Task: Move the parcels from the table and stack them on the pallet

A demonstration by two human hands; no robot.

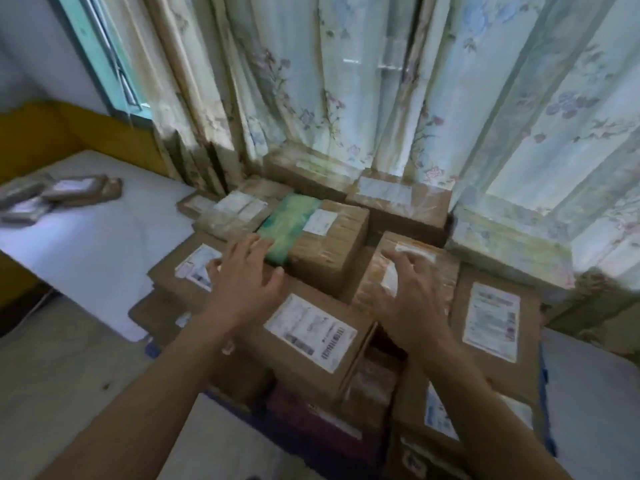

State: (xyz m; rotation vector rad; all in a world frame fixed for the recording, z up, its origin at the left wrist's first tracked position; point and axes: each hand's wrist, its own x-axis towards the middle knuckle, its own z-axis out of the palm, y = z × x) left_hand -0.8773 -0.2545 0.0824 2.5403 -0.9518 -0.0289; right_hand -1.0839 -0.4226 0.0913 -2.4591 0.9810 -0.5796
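Stack of brown cardboard parcels (311,344) with white shipping labels, centre, on a blue pallet (550,427) visible only at its edges; one box with green tape (311,237) on top, a tape-wrapped box (408,271) to its right. Left hand (247,271) and right hand (407,292) above the stack, fingers spread and loosely bent, holding nothing. Far left: white desk (97,244) with several flat parcels (55,197). Behind: floral curtains (381,81), window frame (114,57). Grey floor (62,375) near left.
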